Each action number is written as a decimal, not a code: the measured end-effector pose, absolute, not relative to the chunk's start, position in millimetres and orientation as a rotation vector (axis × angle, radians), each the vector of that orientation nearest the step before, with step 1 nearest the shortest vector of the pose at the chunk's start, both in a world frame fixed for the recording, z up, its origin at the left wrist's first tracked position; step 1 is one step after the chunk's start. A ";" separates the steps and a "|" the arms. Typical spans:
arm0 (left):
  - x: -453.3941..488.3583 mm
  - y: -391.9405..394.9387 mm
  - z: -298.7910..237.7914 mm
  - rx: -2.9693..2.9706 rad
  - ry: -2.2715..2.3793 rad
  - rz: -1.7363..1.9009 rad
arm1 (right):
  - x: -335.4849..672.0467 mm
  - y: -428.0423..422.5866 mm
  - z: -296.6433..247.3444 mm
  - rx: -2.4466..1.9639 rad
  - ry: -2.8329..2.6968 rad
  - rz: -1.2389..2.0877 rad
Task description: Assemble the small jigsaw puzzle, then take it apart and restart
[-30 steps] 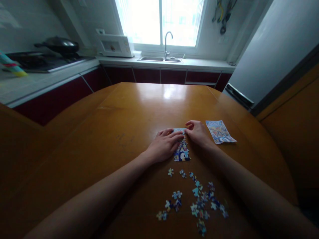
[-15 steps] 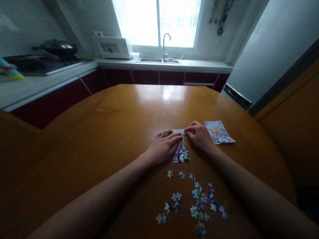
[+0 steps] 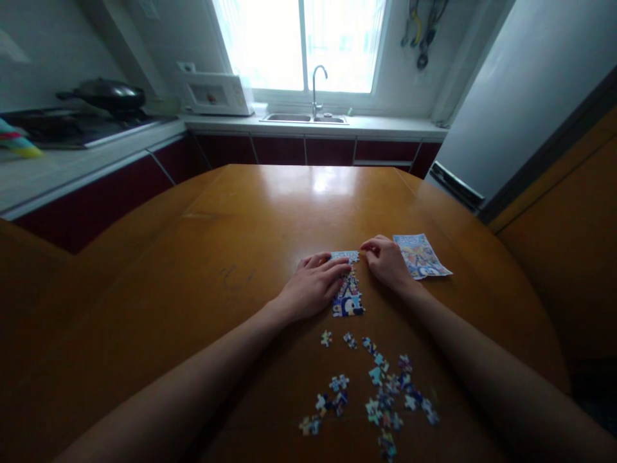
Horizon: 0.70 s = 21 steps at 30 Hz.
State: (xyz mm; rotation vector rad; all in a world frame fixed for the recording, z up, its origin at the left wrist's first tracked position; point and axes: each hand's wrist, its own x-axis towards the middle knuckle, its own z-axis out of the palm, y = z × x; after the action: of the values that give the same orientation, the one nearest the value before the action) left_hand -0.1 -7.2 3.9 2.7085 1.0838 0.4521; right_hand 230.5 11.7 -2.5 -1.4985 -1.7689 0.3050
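My left hand (image 3: pixel 313 286) lies flat with its fingers spread over the left side of a partly assembled jigsaw puzzle (image 3: pixel 348 304), hiding much of it. The puzzle's top strip and its lower part, with a dark blue and white cartoon figure, show past the fingers. Just off the puzzle's upper right corner is my right hand (image 3: pixel 385 260). Its fingers are curled together, and whatever is in them, if anything, cannot be made out. Loose jigsaw pieces (image 3: pixel 387 393) lie scattered and heaped nearer to me, below the puzzle.
A creased picture sheet (image 3: pixel 420 255) rests right of my right hand. Everything lies on a large wooden table (image 3: pixel 216 257) with a curved edge. Beyond it are a counter with a sink (image 3: pixel 289 118), a white microwave (image 3: pixel 214 93), a pan (image 3: pixel 108 94) on the stove and a fridge (image 3: pixel 511 96).
My right hand has drawn slightly right, off the puzzle's upper right corner, uncovering that edge. My left hand stays in place on the puzzle. The view has shifted slightly.
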 end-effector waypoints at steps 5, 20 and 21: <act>-0.4 -7.6 3.2 2.705 1.079 0.465 | 227.0 7.2 2.0 -1.497 -1.837 0.373; -2.0 -5.8 3.6 2.722 1.073 0.404 | 231.2 17.7 -5.8 -1.563 -1.737 0.393; -2.3 -5.8 3.7 2.722 1.073 0.405 | 230.7 17.3 -4.8 -1.576 -1.745 0.387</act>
State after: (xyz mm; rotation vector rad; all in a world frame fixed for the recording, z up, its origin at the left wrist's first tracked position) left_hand -2.3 -5.8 3.7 2.7218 1.0729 0.4045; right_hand 230.7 17.3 -4.8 -1.5757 -1.7450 0.3866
